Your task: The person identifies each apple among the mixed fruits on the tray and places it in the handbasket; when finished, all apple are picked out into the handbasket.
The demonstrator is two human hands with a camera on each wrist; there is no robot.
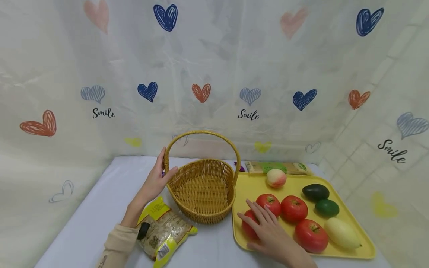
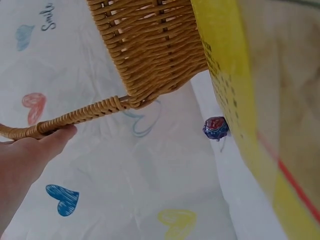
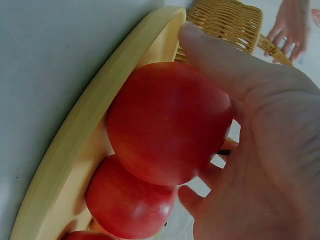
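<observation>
A brown wicker basket (image 1: 204, 190) with a tall arched handle stands on the table, its inside bare. My left hand (image 1: 155, 180) holds the left foot of the handle, thumb toward the rim; the left wrist view shows a fingertip against the handle (image 2: 82, 114). My right hand (image 1: 268, 232) reaches over the red apple (image 1: 249, 223) at the left front of a yellow tray (image 1: 241, 182). In the right wrist view, the thumb extends along one side of this apple (image 3: 170, 122), while the other fingers are partly hidden behind it. Several more red apples (image 1: 294, 209) lie beside it.
The tray also carries a peach (image 1: 276, 178), two dark green avocado-like fruits (image 1: 315, 192) and a pale yellow pear-like fruit (image 1: 342, 233). A yellow food bag (image 1: 167, 230) lies below my left forearm. A long packet (image 1: 279, 167) lies behind the tray. A wrapped lollipop (image 2: 216, 128) sits behind the bag.
</observation>
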